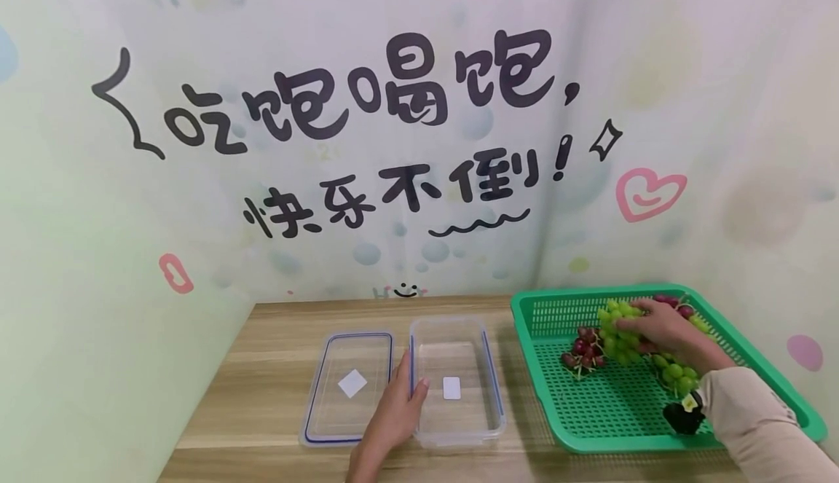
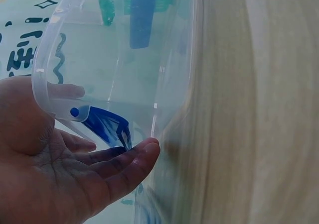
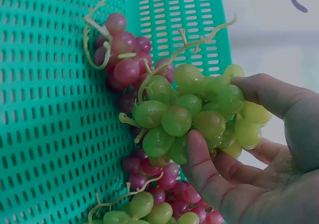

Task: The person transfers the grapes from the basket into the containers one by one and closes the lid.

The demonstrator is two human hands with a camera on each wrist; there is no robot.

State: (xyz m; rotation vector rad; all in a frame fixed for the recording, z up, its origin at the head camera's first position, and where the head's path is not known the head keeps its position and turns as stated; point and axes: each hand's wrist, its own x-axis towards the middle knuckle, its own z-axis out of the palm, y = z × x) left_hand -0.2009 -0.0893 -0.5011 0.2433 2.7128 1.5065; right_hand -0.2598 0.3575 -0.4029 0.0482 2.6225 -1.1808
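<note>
My right hand (image 1: 675, 337) pinches a bunch of green grapes (image 3: 199, 114) inside the green basket (image 1: 590, 410); the thumb and fingers press it from different sides, though the grapes hide some of their tips. I cannot tell whether the bunch touches the basket's floor. Red grapes (image 3: 124, 59) lie behind it, partly covered, and a second green bunch (image 1: 678, 375) is half hidden below my wrist, cut off at the bottom of the right wrist view. I can't make out the dark object (image 1: 683, 419) by my sleeve (image 1: 754, 417).

My left hand (image 1: 396, 406) grips the side wall of the clear container (image 1: 459, 438), thumb over the rim, fingers curled outside by a blue clip (image 2: 107, 127). The head view hides most of those fingers, and the left wrist view crops the container. My hand also covers part of the lid's edge; the lid (image 1: 328, 410) lies just left of it on the table (image 1: 262, 366).
</note>
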